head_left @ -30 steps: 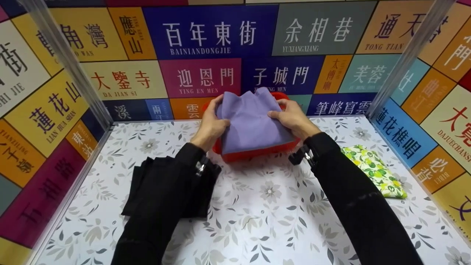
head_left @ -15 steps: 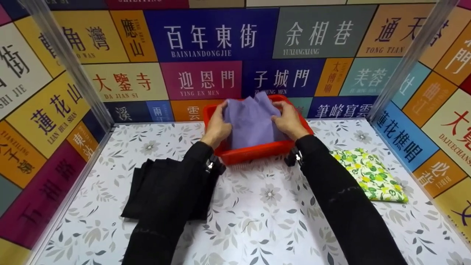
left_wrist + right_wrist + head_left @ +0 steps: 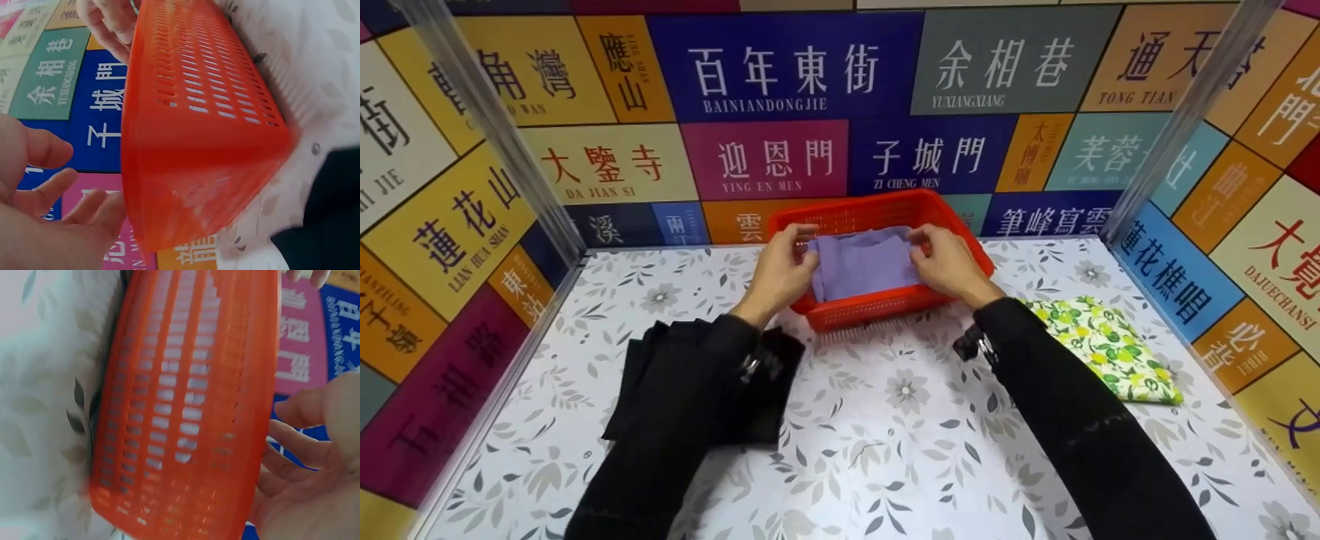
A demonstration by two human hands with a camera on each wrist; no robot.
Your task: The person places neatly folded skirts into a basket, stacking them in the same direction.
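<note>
A folded purple cloth (image 3: pixel 866 262) lies inside a red plastic basket (image 3: pixel 877 302) with slotted walls, at the back of the table in the head view. My left hand (image 3: pixel 784 271) is over the basket's left end, beside the cloth's edge. In the left wrist view its thumb and fingers (image 3: pixel 93 214) are spread apart by the basket wall, with nothing between them. At the cloth's right edge is my right hand (image 3: pixel 949 262). The right wrist view shows a gap between its thumb (image 3: pixel 301 408) and loosely bent fingers, near the basket rim.
Folded black cloth (image 3: pixel 765 390) lies on the left, partly under the left sleeve. A folded lemon-print cloth (image 3: pixel 1110 349) lies on the right. Printed panels (image 3: pixel 787 64) wall the back and both sides of the flower-patterned table (image 3: pixel 900 457).
The purple cloth has gone down from above the rim into the basket and now lies flatter. Both hands have let go of it, and the left hand has drawn a little to the left.
</note>
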